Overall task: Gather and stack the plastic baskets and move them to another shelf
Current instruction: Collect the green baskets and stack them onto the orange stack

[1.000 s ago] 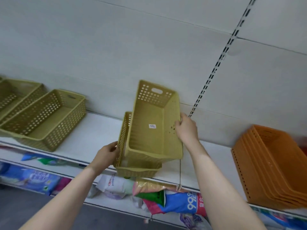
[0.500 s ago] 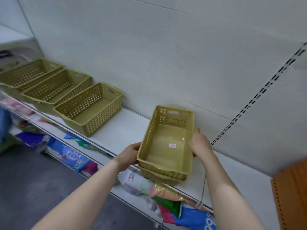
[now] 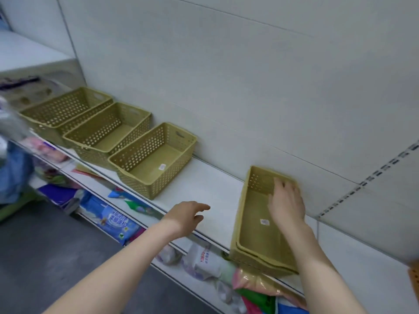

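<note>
Stack (image 3: 256, 225) of two nested baskets sitting on shelf (image 3: 204, 186), lower right of frame; right hand (image 3: 286, 203) hovering inside top one, fingers spread, gripping nothing. Left hand (image 3: 184, 217) reaching over shelf at centre, fingers loosely open, empty. Three single baskets (image 3: 152, 158) lining shelf toward upper left; packets (image 3: 113, 219) lying on tier below

Nested pair of baskets (image 3: 256, 225), lower right of frame: I have let go. My left hand (image 3: 184, 217) has come off its side and now hangs open over the bare shelf (image 3: 204, 184); my right hand (image 3: 286, 203) is open above the basket's interior.
</note>
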Tool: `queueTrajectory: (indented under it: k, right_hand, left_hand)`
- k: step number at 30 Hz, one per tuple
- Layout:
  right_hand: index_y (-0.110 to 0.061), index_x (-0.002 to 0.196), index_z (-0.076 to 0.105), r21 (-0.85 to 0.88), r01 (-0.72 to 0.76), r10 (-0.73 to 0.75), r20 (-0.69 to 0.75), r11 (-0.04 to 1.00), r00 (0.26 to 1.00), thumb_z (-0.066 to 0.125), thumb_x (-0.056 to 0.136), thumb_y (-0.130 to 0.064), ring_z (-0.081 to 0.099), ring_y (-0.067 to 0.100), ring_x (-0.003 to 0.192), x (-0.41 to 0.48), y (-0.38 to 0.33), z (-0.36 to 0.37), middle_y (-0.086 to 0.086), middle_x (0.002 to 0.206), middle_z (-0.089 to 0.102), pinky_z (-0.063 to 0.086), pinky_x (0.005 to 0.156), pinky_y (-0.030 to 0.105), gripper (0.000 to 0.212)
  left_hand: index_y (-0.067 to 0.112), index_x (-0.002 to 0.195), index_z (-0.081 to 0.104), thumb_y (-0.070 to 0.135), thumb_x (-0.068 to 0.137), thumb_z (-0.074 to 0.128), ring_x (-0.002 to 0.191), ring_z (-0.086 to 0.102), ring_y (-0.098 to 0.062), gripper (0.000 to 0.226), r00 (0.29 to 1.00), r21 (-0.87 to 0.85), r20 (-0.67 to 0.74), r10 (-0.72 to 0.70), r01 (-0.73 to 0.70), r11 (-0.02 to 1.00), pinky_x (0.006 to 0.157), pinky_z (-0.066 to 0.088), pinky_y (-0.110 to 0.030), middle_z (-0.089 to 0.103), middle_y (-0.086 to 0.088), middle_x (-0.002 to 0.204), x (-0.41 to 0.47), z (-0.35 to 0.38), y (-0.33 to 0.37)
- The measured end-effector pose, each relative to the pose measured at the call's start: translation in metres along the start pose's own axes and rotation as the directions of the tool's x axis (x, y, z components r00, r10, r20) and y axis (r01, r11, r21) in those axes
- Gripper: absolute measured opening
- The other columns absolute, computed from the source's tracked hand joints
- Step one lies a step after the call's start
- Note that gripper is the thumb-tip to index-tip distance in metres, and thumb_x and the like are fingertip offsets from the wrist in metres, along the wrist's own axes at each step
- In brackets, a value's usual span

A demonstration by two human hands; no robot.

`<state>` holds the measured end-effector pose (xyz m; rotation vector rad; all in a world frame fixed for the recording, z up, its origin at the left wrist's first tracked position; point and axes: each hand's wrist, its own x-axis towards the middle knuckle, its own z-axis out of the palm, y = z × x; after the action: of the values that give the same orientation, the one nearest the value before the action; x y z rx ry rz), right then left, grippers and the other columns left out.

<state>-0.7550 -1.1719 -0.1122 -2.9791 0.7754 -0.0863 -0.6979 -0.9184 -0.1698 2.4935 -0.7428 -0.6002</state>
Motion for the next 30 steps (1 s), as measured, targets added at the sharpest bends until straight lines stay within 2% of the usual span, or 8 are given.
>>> queueTrajectory:
  k: [5,8,12,16,18,22,26,30]
  right_hand:
    - [-0.014,0.127,0.061,0.525,0.19,-0.165,-0.094,0.83,0.982,0.056,0.096,-0.018,0.064,0.029,0.104,-0.012,-0.138,0.006,0.008,0.109,0.069,0.048,0.092,0.039,0.032]
    - [-0.019,0.127,0.062,0.619,0.202,-0.228,-0.038,0.759,0.973,0.051,0.099,-0.021,0.065,0.023,0.101,-0.028,-0.234,0.02,0.003,0.109,0.07,0.049,0.091,0.035,0.03]
    - [-0.019,0.126,0.065,0.689,0.259,-0.331,-0.029,0.677,0.943,0.053,0.098,-0.023,0.067,0.022,0.103,-0.041,-0.348,0.047,0.002,0.115,0.072,0.052,0.091,0.038,0.03]
    - [-0.017,0.125,0.066,0.697,0.348,-0.432,-0.06,0.627,0.9,0.053,0.098,-0.023,0.066,0.018,0.104,-0.034,-0.442,0.053,0.001,0.115,0.072,0.05,0.09,0.029,0.03]
    - [-0.015,0.127,0.064,0.71,0.354,-0.459,-0.048,0.609,0.887,0.052,0.099,-0.023,0.066,0.02,0.105,-0.021,-0.482,0.051,0.003,0.116,0.071,0.051,0.092,0.033,0.031]
    - [-0.019,0.134,0.058,0.651,0.339,-0.423,-0.03,0.68,0.906,0.047,0.101,-0.028,0.063,0.022,0.115,0.022,-0.541,0.053,0.002,0.128,0.066,0.05,0.1,0.042,0.035]
    - [-0.017,0.138,0.054,0.578,0.294,-0.309,-0.075,0.761,0.948,0.047,0.101,-0.029,0.056,0.022,0.126,0.074,-0.566,0.069,0.002,0.137,0.061,0.044,0.108,0.041,0.04]
    - [-0.014,0.144,0.047,0.324,0.072,-0.057,-0.056,0.943,0.997,0.053,0.098,-0.026,0.04,0.035,0.137,0.107,-0.563,0.089,0.015,0.147,0.048,0.03,0.112,0.048,0.048]
  left_hand:
    - [0.027,0.127,0.063,0.022,0.095,0.051,0.114,0.063,-0.016,0.035,0.961,-0.012,-0.274,-0.046,0.045,0.999,0.093,0.047,-0.028,0.068,0.007,0.124,-0.051,-0.083,-0.099]
    - [0.026,0.122,0.067,0.021,0.095,0.053,0.108,0.065,-0.015,0.031,0.902,-0.094,-0.412,-0.13,0.1,0.991,0.092,0.05,-0.032,0.071,0.007,0.117,-0.085,-0.125,-0.159]
    - [0.025,0.116,0.07,0.015,0.091,0.06,0.102,0.067,-0.013,0.028,0.763,-0.279,-0.583,-0.28,0.135,0.951,0.091,0.052,-0.033,0.072,0.009,0.109,-0.123,-0.172,-0.237]
    - [0.026,0.117,0.07,0.015,0.09,0.06,0.103,0.068,-0.014,0.03,0.674,-0.282,-0.657,-0.338,0.197,0.939,0.092,0.053,-0.037,0.072,0.009,0.111,-0.148,-0.218,-0.304]
    - [0.025,0.119,0.069,0.015,0.091,0.06,0.104,0.067,-0.015,0.031,0.647,-0.28,-0.677,-0.351,0.215,0.936,0.092,0.053,-0.039,0.071,0.007,0.114,-0.152,-0.239,-0.332]
    - [0.026,0.121,0.067,0.016,0.092,0.058,0.105,0.067,-0.016,0.032,0.638,-0.276,-0.683,-0.355,0.225,0.934,0.093,0.052,-0.039,0.069,0.005,0.118,-0.135,-0.282,-0.376]
    - [0.024,0.127,0.063,0.02,0.094,0.055,0.106,0.064,-0.018,0.034,0.698,-0.159,-0.662,-0.273,0.225,0.961,0.092,0.051,-0.039,0.064,0.006,0.126,-0.09,-0.325,-0.414]
    - [0.021,0.135,0.057,0.017,0.092,0.056,0.123,0.055,-0.027,0.043,0.782,-0.016,-0.583,-0.221,0.262,0.965,0.1,0.045,-0.039,0.058,-0.003,0.137,-0.036,-0.361,-0.454]
